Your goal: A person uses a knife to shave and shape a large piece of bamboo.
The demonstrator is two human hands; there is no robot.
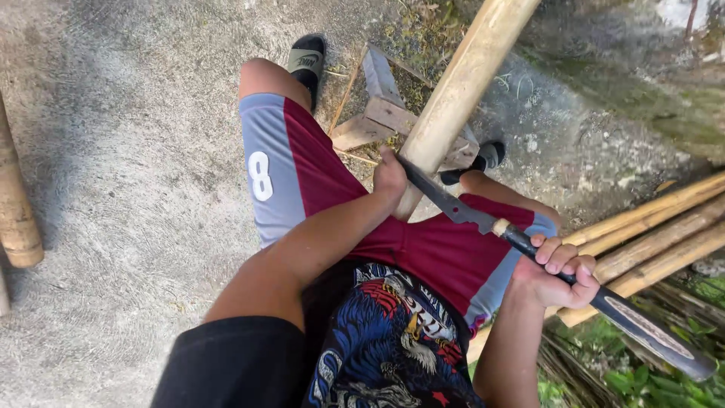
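Gripping knife [453, 204] handle, right hand [555, 272] clenched; left hand [389, 175] grasping bamboo pole [461, 83].

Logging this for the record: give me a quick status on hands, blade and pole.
Left hand steadying the bamboo pole at its lower end. Right hand shut on the long knife, blade against the pole. Knees either side; wooden frame underneath.

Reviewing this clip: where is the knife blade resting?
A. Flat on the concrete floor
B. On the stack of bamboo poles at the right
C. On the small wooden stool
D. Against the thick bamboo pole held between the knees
D: the right hand grips the knife, its blade set against the bamboo pole that the left hand steadies.
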